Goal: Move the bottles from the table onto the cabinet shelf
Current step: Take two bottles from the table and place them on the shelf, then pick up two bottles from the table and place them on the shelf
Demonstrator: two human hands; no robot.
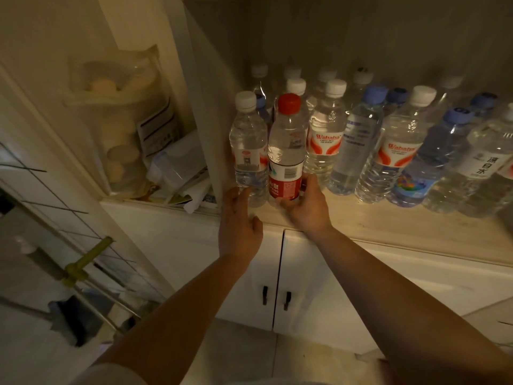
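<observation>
Dim room, pale cabinet shelf (pixel 388 226) crowded with upright water bottles, red-capped bottle (pixel 287 151) standing at front-left edge, right hand (pixel 306 204) curled round its base, left hand (pixel 240 220) open, fingertips touching adjacent white-capped bottle (pixel 247 145).

The bottle (pixel 286 151) in my right hand (pixel 305 204) has a red cap and red label, its neighbours wear white or blue caps, the shelf (pixel 388 226) is pale cream.
</observation>
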